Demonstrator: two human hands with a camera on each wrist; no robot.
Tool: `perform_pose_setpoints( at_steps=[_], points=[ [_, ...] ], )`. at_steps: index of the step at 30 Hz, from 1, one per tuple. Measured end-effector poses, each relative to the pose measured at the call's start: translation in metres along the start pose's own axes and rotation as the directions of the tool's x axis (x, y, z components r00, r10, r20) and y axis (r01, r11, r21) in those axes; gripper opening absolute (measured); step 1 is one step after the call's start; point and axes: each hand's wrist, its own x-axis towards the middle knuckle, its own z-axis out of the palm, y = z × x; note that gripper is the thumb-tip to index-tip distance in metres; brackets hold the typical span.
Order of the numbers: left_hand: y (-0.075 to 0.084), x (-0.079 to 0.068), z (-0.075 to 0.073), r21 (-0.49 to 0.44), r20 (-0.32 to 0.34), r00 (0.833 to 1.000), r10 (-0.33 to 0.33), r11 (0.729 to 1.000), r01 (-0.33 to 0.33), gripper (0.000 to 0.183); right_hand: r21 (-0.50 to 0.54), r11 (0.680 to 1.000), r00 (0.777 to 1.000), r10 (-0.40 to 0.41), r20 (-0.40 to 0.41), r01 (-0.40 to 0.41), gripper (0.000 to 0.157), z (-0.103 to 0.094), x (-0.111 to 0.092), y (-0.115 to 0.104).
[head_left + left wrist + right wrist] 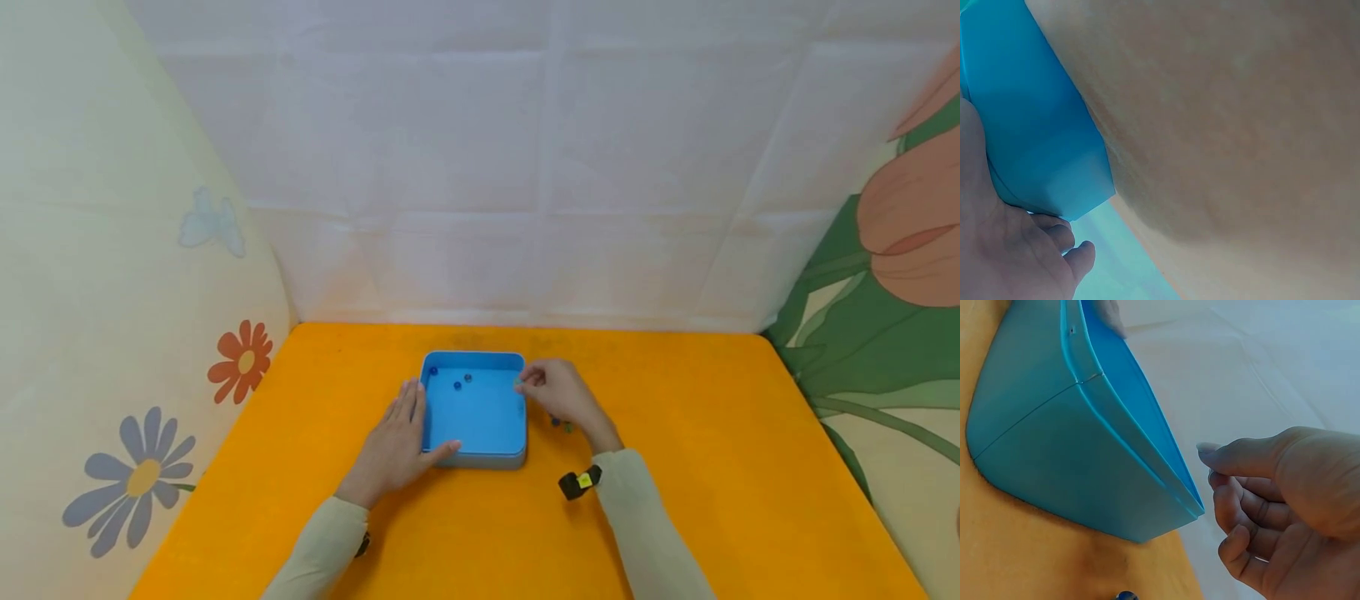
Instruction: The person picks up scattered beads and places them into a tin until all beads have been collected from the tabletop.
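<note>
Nearest are two pale sleeves [660, 533]; a black wrist camera [580, 482] hangs at the right cuff. The left hand [393, 446] lies with straight fingers along the left wall of a square blue plastic box [476, 417], its thumb reaching over the near rim, probably so the light box stays put. The box looks smooth and thin-walled, its corners rounded, a raised lip running below its rim. Just beside its right wall, two marbles [562, 424] rest on the orange tablecloth [465, 542], likely kept within easy reach; the right wrist view shows a dark, glossy one. The right hand [561, 392] is at the box's right rim, fingers curled, thumb and forefinger brought together; whether a marble sits between them I cannot tell. Farther in, three small round marbles [457, 386] lie apart on the box's flat floor towards its back. Behind rises a creased white sheet [480, 167], flanked by flower-printed hangings [911, 250].
</note>
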Motion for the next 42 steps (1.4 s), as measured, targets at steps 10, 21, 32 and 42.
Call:
perform_pose_setpoints(
  at_steps=[10, 21, 32, 42],
  points=[
    [-0.001, 0.0, 0.002, 0.009, 0.001, 1.0, -0.004, 1.0, 0.004, 0.121, -0.005, 1.0, 1.0, 0.004, 0.009, -0.004, 0.015, 0.004, 0.009, -0.003],
    [-0.001, 0.0, 0.0, 0.007, -0.002, 1.0, -0.007, 1.0, 0.007, 0.12, -0.023, 0.999, 0.999, -0.037, 0.021, 0.037, 0.015, 0.008, 0.023, -0.012],
    [-0.001, 0.0, -0.001, 0.01, 0.007, 1.0, -0.006, 1.0, 0.006, 0.121, -0.03, 0.999, 0.999, -0.022, 0.023, 0.023, 0.014, 0.01, 0.029, -0.02],
    [-0.002, 0.0, 0.0, 0.003, 0.012, 1.0, -0.009, 1.0, 0.009, 0.122, -0.022, 0.999, 0.999, -0.024, 0.027, 0.024, 0.015, 0.013, 0.036, -0.026]
  ],
)
